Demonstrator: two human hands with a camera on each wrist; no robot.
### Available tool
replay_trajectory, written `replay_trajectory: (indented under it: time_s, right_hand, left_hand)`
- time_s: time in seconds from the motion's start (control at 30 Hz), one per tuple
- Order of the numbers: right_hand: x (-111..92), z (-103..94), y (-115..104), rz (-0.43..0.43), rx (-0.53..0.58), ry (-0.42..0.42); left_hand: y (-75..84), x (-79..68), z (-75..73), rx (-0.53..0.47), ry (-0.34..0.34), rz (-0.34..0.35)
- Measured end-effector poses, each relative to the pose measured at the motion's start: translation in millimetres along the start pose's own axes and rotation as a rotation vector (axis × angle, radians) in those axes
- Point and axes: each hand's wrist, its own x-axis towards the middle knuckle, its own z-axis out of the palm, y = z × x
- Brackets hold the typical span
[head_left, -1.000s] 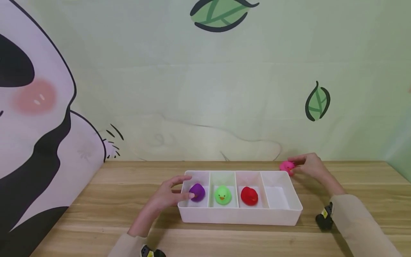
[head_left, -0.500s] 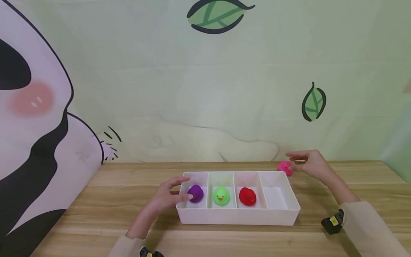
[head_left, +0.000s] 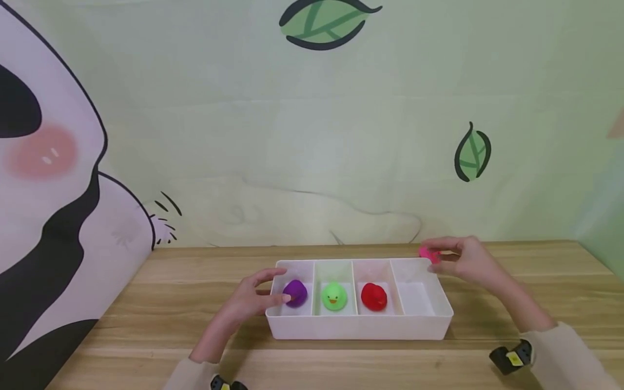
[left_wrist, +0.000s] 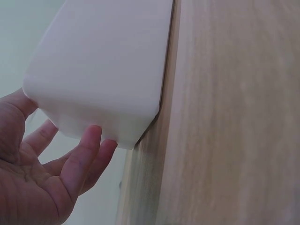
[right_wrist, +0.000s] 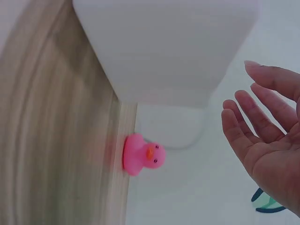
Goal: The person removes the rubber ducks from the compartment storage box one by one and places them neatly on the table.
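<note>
A white divided box (head_left: 358, 327) stands on the wooden table. Its compartments hold a purple rubber duck (head_left: 295, 293), a green rubber duck (head_left: 334, 297) and a red rubber duck (head_left: 374, 297); the rightmost has none. My left hand (head_left: 247, 299) holds the box's left end, thumb over the rim; the left wrist view has fingertips (left_wrist: 92, 133) against the end wall. Behind the box's right rear corner sits a pink rubber duck (right_wrist: 135, 154), partly covered by my right hand (head_left: 469, 260) in the head view. In the right wrist view, that hand stays above and apart from the duck, fingers spread.
The wooden table (head_left: 341, 363) reaches back to a pale green backdrop (head_left: 312, 135) printed with a panda (head_left: 53, 216) and leaves (head_left: 473, 154). The box's end wall (right_wrist: 168, 56) rises close to the pink duck.
My right hand first rose and its fingers opened away from the pink duck, then it came lower and left over it. The left hand has stayed on the box. The head view shifted slightly.
</note>
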Motion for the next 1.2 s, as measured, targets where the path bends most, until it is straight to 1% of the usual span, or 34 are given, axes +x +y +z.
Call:
replay_trajectory:
  time_s: [0.2, 0.33, 0.43, 0.63, 0.77, 0.97, 1.2]
  right_hand:
    - [-5, 13.1, -6, -0.089, -0.021, -0.025]
    - [-7, 21.3, -9, -0.13, 0.011, -0.063]
    - [-8, 26.7, -12, -0.14, 0.032, -0.085]
    - [-7, 37.6, -17, -0.135, 0.038, -0.088]
    - [-4, 44.7, -19, -0.158, 0.059, -0.103]
    - [-1, 53.1, -21, -0.187, 0.029, -0.121]
    - [3, 62.2, -23, -0.225, 0.003, -0.136]
  left_hand:
    - [-1.4, -0.5, -0.7, 0.003, -0.002, -0.004]
    - [-3.1, 0.2, -0.7, 0.001, 0.003, -0.007]
    - [-4.1, 1.2, -0.4, -0.001, 0.006, -0.013]
    - [-4.6, 2.9, 0.4, -0.006, 0.011, -0.018]
    - [-3.9, 3.3, 0.7, -0.003, 0.013, -0.026]
    - [-3.3, 3.6, 0.6, 0.003, 0.014, -0.029]
    - [-1.2, 2.3, 0.4, 0.013, -0.004, -0.017]
